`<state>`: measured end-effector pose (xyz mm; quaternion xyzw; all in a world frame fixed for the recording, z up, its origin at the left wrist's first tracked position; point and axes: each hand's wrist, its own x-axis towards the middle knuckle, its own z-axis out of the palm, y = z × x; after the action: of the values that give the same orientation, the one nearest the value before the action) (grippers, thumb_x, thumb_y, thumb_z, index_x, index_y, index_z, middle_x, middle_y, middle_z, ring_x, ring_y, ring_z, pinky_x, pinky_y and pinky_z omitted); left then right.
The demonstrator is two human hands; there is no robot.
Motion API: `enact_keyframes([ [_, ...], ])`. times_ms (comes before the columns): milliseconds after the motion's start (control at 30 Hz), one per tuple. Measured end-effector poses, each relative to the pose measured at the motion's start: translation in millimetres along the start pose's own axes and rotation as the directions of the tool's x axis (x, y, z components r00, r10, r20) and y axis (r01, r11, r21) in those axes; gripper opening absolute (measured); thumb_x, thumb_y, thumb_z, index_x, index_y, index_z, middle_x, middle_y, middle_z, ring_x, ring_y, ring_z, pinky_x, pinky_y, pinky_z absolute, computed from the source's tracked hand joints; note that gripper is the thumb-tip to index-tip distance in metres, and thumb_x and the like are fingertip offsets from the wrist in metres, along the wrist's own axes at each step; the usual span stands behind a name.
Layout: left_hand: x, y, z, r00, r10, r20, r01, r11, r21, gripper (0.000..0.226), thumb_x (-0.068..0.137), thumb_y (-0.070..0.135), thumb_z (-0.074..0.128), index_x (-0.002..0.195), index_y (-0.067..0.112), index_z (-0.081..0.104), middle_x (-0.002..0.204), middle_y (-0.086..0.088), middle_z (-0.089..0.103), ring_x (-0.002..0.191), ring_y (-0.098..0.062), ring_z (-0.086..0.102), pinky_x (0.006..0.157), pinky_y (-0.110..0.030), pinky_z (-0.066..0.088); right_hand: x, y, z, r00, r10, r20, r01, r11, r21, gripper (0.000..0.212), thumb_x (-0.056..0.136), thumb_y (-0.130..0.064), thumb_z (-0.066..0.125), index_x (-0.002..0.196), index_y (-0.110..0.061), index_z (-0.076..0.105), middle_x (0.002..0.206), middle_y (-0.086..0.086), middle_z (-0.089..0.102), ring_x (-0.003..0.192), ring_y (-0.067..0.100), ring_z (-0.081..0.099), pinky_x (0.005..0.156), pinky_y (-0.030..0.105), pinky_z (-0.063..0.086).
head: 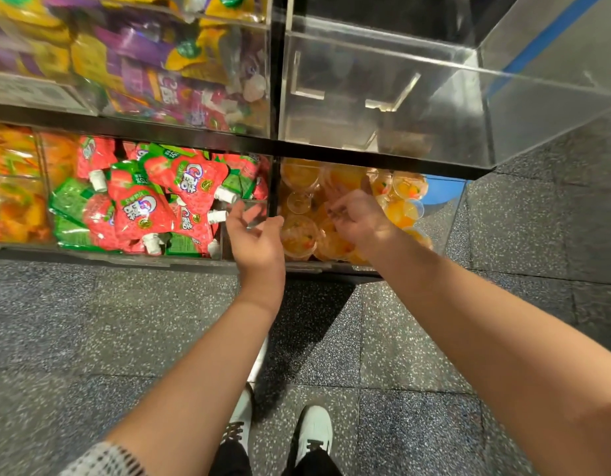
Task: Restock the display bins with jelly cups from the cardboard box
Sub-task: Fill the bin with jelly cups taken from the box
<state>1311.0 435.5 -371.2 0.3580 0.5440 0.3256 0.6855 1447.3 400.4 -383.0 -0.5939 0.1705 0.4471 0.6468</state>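
Hovering both hands over the lower right bin (pixel 448 214): left hand (pixel 259 245) at its front-left corner, fingers spread, holding nothing; right hand (pixel 357 214) above the jelly cups (pixel 298 235), fingers loosely curled, apparently empty. Cups already heaped there. Cardboard box not visible. Risk: adding more topples the heap over the front rim onto the floor (pixel 91 321).

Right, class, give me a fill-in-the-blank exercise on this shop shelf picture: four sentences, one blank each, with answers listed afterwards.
1. The right hand is over the bin of ____ jelly cups.
2. The strawberry pouches have ____ caps.
3. The clear bin above the jelly cups holds ____.
4. Both hands are open; the left hand holds ____.

Answers: orange; white; nothing; nothing
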Motion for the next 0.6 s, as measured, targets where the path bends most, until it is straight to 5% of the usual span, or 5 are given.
enact_keyframes([
  [100,-1.8,0.0,-3.0,1.0,-0.002,0.014,0.001,0.998,0.066,0.056,0.089,-0.011,0.05,0.14,0.003,0.032,0.102,0.003,0.053,0.073,-0.001,0.055,0.074,-0.026,0.048,-13.0,-3.8,-5.3,0.999,0.028,-0.03,-0.029,0.999,-0.025,0.068,0.085,0.025,0.029,0.129,-0.024,0.047,0.12,0.006,0.061,0.1,0.02,0.059,0.063,0.024,0.042],
  [167,-9.8,11.4,-10.1,1.0,-0.022,0.017,0.02,0.993,0.118,0.054,0.09,-0.013,0.047,0.139,0.002,0.033,0.107,-0.003,0.055,0.073,-0.008,0.054,0.065,-0.021,0.047,-30.0,-8.8,-7.4,0.998,0.065,-0.014,-0.067,0.988,-0.138,0.075,0.086,0.024,0.029,0.139,-0.027,0.037,0.108,0.006,0.062,0.086,0.018,0.056,0.061,0.027,0.04],
  [267,-32.8,45.3,-20.2,0.997,-0.07,0.045,0.062,0.985,0.161,0.047,0.092,-0.015,0.041,0.135,0.003,0.034,0.105,-0.006,0.056,0.069,-0.01,0.053,0.055,-0.019,0.045,-59.4,-19.7,-8.7,0.982,0.174,-0.079,-0.191,0.908,-0.372,0.056,0.092,0.016,0.03,0.141,-0.01,0.037,0.127,0.015,0.055,0.074,0.016,0.05,0.055,0.025,0.04],
  [367,-68.2,95.1,-35.2,0.988,-0.123,0.088,0.101,0.969,0.225,0.04,0.094,-0.011,0.041,0.13,0.006,0.039,0.093,0.002,0.055,0.07,-0.011,0.054,0.056,-0.018,0.046,-107.2,-32.7,-1.1,0.952,0.29,-0.093,-0.299,0.831,-0.469,0.04,0.098,0.003,0.037,0.135,-0.006,0.046,0.115,0.015,0.06,0.076,0.017,0.056,0.047,0.021,0.046],
  [600,-166.5,219.8,-108.7,0.968,-0.207,0.141,0.145,0.922,0.359,0.036,0.093,-0.002,0.052,0.128,0.003,0.047,0.092,-0.007,0.062,0.067,-0.012,0.058,0.053,-0.017,0.045,-290.1,-57.2,66.9,0.959,0.22,0.181,-0.008,0.656,-0.755,0.024,0.097,0.001,0.043,0.108,-0.01,0.062,0.099,0.01,0.066,0.074,0.016,0.06,0.064,0.025,0.046],
])
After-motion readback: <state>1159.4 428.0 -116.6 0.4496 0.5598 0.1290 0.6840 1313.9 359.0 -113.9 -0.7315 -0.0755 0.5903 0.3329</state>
